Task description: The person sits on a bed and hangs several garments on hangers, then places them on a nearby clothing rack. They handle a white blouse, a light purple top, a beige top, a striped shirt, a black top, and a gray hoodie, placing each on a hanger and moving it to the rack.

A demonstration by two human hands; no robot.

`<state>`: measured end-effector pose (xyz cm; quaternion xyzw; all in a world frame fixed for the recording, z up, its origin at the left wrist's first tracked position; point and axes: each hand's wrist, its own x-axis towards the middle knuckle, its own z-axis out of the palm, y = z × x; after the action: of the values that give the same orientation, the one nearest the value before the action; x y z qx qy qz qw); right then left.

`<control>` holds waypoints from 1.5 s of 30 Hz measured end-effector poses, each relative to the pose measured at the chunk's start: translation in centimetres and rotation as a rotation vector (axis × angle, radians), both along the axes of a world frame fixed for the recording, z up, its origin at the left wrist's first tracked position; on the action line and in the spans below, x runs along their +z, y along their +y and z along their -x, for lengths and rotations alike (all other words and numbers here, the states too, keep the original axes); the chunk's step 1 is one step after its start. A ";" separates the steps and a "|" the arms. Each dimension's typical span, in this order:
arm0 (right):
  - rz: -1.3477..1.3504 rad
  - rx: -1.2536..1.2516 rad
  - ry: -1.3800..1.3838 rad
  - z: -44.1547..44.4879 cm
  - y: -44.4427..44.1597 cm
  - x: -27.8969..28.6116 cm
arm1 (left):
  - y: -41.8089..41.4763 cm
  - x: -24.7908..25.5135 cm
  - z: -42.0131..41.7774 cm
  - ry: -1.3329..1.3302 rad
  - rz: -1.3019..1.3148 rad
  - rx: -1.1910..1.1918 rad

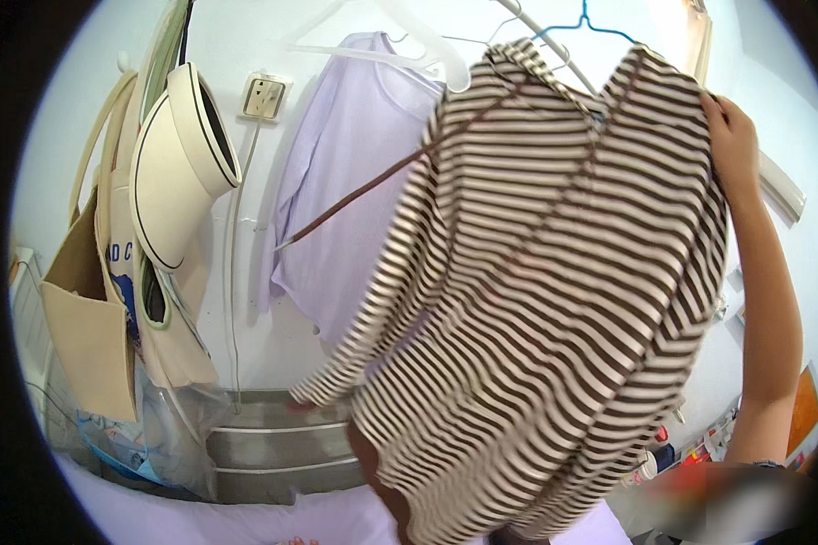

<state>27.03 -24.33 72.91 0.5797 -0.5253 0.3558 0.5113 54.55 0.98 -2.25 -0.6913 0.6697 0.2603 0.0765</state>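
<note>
A brown-and-cream striped hooded top [552,272] hangs on a blue hanger [586,26], filling the middle and right of the view. My right hand [733,139] grips its shoulder at the right side, with the arm raised. From the neckline a brown drawstring [361,197] swings out to the left. One striped sleeve [388,272] hangs at the left, and the hem is tilted and partly blurred. Only a few fingertips of my left hand [301,541] show at the bottom edge; whatever they do is hidden.
Behind hangs a lilac long-sleeved top [354,150], near a white hanger [443,58] and a rail [559,51]. Bags [88,340] and a cream sun visor [170,157] hang at left. A wall socket [264,97] has a cord. Below lies a lilac bed cover [245,521].
</note>
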 end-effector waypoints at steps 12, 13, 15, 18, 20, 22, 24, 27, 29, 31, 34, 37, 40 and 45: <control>-0.030 0.018 -0.024 -4.1 -10.6 -2.4 | 2.1 -7.7 1.2 0.057 0.216 0.102; -0.043 -0.028 -0.029 -2.0 -10.9 -2.5 | 2.2 -7.8 1.2 0.066 0.180 0.078; -0.066 -0.075 -0.061 2.0 -11.7 -2.8 | 2.0 -6.3 0.2 0.057 0.115 0.073; -0.098 -0.310 -0.142 9.0 -10.6 -1.3 | 2.3 -4.6 0.0 0.123 0.272 0.125; -0.100 -0.427 -0.179 13.2 -9.7 -1.5 | 2.7 -5.3 -0.1 0.138 0.393 0.125; -0.058 -0.494 -0.250 14.7 -8.9 -2.5 | 2.8 -5.7 -0.2 0.168 0.455 0.128; 0.019 -0.524 -0.338 15.8 -9.1 -3.9 | 2.6 -5.6 -0.4 0.187 0.465 0.148; 0.013 -0.479 -0.260 17.3 -8.9 -3.8 | 2.3 -6.3 0.0 0.157 0.523 0.140; -0.001 -0.305 -0.240 17.1 -8.6 -3.4 | 2.2 -6.9 0.4 0.135 0.559 0.134; 0.024 -0.216 -0.106 16.5 -8.1 -3.7 | 2.3 -7.0 0.7 0.098 0.493 0.132; 0.033 -0.130 -0.051 14.1 -8.6 -4.4 | 2.2 -6.1 1.1 0.026 0.244 0.122; 0.076 -0.080 -0.072 12.5 -10.0 -4.5 | 0.9 -3.1 0.7 -0.017 -0.001 0.093; 0.028 -0.063 -0.142 13.8 -11.4 -4.1 | -0.6 0.7 0.0 0.002 -0.157 0.032; -0.440 -0.076 -0.289 16.6 -11.0 -8.7 | 0.2 -0.1 0.7 0.012 -0.116 0.094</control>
<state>10.40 -35.32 64.19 0.6002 -0.6789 0.2925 0.3056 53.85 1.22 -2.34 -0.7147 0.6209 0.3061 0.0999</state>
